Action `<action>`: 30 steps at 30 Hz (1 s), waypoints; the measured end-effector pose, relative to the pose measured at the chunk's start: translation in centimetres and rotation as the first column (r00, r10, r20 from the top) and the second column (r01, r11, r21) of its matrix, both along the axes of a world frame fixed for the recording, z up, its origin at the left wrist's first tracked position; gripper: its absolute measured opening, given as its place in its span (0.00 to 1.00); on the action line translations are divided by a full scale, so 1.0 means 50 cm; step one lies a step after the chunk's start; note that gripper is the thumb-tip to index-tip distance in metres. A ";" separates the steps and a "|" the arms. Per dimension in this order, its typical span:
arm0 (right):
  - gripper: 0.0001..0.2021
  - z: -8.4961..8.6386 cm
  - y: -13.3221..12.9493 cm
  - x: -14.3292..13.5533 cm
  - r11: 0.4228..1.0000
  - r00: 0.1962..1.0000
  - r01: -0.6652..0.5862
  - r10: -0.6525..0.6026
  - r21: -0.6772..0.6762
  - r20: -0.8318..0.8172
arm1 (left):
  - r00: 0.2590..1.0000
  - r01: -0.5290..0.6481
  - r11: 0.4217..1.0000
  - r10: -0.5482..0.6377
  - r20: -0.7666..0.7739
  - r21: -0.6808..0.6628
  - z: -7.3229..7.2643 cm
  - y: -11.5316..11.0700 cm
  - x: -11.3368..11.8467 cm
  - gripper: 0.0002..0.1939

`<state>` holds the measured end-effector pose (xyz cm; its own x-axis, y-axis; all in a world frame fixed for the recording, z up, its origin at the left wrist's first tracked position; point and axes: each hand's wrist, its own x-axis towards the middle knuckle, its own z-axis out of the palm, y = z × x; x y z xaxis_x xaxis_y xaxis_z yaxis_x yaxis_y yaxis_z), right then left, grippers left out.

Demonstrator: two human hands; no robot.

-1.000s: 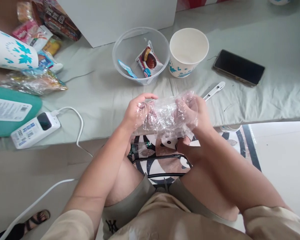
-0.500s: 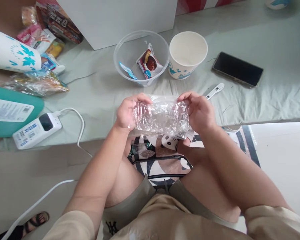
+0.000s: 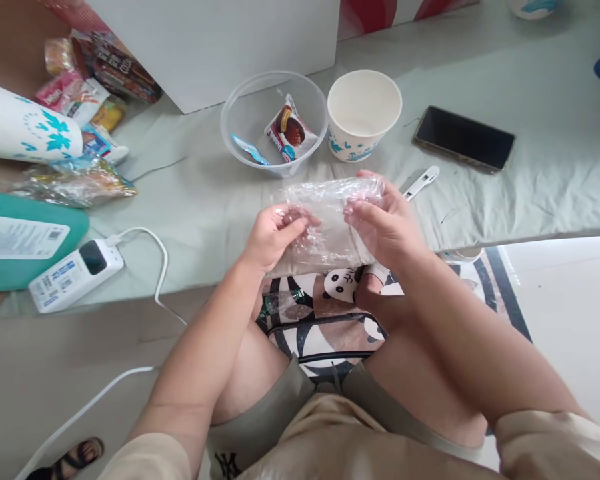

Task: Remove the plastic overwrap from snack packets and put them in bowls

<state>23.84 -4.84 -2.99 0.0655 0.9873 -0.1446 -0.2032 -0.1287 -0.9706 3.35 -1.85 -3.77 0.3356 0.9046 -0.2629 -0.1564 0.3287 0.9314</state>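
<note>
Between my two hands stretches a crinkled clear plastic bag (image 3: 325, 233), see-through and held over the front edge of the table. My left hand (image 3: 275, 237) grips its left side, thumb on top. On the right side, my right hand (image 3: 385, 220) pinches the plastic, with the thumb in front and fingers behind. Just beyond the bag stands a clear plastic bowl (image 3: 230, 143) holding a wrapped chocolate snack (image 3: 293, 130) and a small blue packet (image 3: 250, 149). A white paper cup (image 3: 363, 113) with blue leaf prints is right beside the bowl.
A phone (image 3: 465, 139) and a white cutter knife (image 3: 422, 183) lie to the right. At left are a power bank (image 3: 75, 277) with a white cable, a green jug (image 3: 30, 240), a tipped paper cup (image 3: 30, 123) and snack packets (image 3: 73, 97). A white box (image 3: 215, 47) stands behind.
Both thumbs have come over the near face of the plastic bag, and my hands have shifted their grip on it. The bag's far edge has tilted away. The camera view has shifted slightly.
</note>
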 end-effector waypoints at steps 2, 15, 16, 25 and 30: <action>0.19 0.002 -0.002 0.000 0.996 0.996 -0.089 0.089 -0.023 0.003 | 0.997 -0.077 0.997 0.077 -0.003 0.026 -0.005 0.002 0.002 0.19; 0.09 0.005 -0.006 0.009 0.986 0.986 -0.167 0.167 -0.023 -0.010 | 0.993 -0.100 0.990 0.092 0.079 0.102 0.021 0.015 -0.029 0.15; 0.12 0.007 -0.006 0.011 0.985 0.985 -0.173 0.173 -0.022 0.004 | 0.994 -0.098 0.989 0.092 0.055 0.114 0.020 0.017 -0.029 0.17; 0.17 0.020 -0.007 0.024 0.987 0.972 -0.060 0.024 0.149 0.234 | 0.988 0.130 0.977 -0.113 -0.107 0.168 0.008 0.002 -0.039 0.16; 0.10 0.035 -0.016 0.010 0.803 0.741 -0.585 0.587 -0.117 0.326 | 0.986 0.158 0.982 -0.163 0.037 0.098 0.015 -0.002 -0.029 0.38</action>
<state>24.35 -5.65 -1.22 -0.4814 0.8459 -0.2295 0.2453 -0.1213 -0.9618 1.92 -1.93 -3.02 0.4880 0.8581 -0.1599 -0.1513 0.2636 0.9527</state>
